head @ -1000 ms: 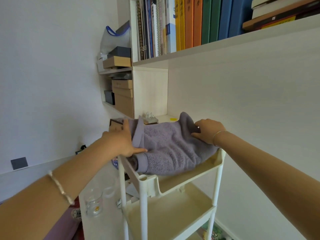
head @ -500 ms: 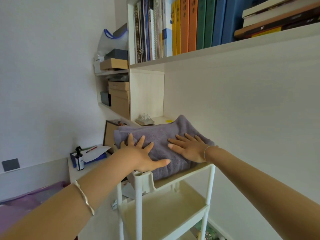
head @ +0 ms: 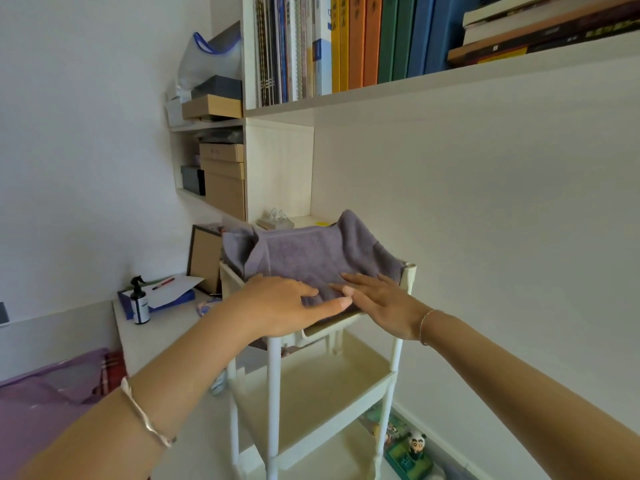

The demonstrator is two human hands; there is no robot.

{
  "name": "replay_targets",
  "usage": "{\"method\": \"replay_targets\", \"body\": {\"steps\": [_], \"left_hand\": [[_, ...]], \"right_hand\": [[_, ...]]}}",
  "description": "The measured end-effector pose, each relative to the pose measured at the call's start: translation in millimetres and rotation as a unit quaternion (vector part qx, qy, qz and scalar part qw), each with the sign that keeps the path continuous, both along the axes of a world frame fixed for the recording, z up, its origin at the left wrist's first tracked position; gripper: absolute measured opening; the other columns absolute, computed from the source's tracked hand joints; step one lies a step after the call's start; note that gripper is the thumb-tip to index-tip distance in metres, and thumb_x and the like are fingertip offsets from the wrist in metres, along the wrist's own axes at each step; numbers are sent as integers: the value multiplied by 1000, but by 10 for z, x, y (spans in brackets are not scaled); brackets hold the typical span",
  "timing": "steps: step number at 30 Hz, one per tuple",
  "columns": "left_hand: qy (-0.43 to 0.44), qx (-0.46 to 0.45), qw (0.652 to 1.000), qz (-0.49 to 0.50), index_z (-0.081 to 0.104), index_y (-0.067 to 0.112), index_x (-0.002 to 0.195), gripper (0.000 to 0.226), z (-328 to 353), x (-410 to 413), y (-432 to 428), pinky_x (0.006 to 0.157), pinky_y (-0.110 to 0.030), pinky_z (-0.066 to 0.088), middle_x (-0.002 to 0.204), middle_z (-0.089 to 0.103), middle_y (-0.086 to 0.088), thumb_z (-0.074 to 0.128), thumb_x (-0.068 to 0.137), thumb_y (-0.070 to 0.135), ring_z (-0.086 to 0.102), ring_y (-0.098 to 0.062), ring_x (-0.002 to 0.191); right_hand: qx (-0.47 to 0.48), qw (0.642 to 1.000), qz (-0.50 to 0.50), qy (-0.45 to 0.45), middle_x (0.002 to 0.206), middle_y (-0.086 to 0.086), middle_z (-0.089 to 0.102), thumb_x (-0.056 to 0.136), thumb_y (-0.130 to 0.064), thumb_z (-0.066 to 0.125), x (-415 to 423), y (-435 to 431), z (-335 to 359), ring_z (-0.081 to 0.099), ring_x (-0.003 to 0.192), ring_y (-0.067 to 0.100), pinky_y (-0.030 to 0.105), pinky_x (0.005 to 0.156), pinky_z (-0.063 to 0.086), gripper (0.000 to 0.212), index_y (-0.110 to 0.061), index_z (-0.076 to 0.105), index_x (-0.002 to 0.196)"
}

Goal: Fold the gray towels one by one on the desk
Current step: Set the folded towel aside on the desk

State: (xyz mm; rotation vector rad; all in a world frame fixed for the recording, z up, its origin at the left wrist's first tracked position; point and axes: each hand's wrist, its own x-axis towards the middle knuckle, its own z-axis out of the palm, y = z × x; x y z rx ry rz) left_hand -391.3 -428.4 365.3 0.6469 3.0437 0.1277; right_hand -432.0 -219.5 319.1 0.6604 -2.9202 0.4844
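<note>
Head view of the stowing stage. One gray towel, folded into a compact bundle, lies in the top tray of a white tiered cart. The cart stands against the wall beneath a shelf of upright books. The towel's far corners ride up against the ends of the tray, and its near edge lies under both hands. The left hand lies flat on that near edge with fingers extended and thumb stretched toward the other hand, gripping nothing. The right hand likewise rests palm down, fingers straight and slightly spread, pressing the cloth without curling round it. The two hands almost meet at the middle of the edge. The desk, to the left of the cart, carries a spray bottle, a blue folder topped with paper and a red pen, and a leaning picture frame. No towel shows on the visible part of it. Judged from this layout, the folding of this towel is complete and only a final smoothing into the tray is left. Whether further towels await folding cannot be told, since none is in view. The cart's lower tray holds no towel.
</note>
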Motion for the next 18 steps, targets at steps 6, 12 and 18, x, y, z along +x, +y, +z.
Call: {"method": "replay_targets", "body": {"steps": [6, 12, 18], "left_hand": [[32, 47, 998, 5, 55, 27, 128, 83, 21, 51, 31, 97, -34, 41, 131, 57, 5, 22, 76, 83, 51, -18, 119], [241, 141, 953, -114, 45, 25, 136, 59, -115, 158, 197, 83, -32, 41, 127, 59, 0, 50, 87, 58, 55, -24, 115], [214, 189, 918, -275, 44, 28, 135, 52, -656, 526, 1011, 87, -30, 39, 122, 61, 5, 51, 90, 52, 55, -21, 112]], "right_hand": [[-45, 995, -27, 80, 155, -12, 24, 100, -45, 20, 120, 3, -130, 12, 144, 4, 38, 119, 1, 45, -41, 34, 142], [-145, 958, -161, 188, 147, -11, 38, 96, -43, 38, 850, 573, -575, 34, 133, 6, 30, 114, 22, 41, -36, 45, 135], [-187, 912, -309, 195, 139, -9, 47, 95, -30, 50, 1832, 1193, -1237, 43, 125, 5, 21, 104, 28, 31, -30, 57, 125]]}}
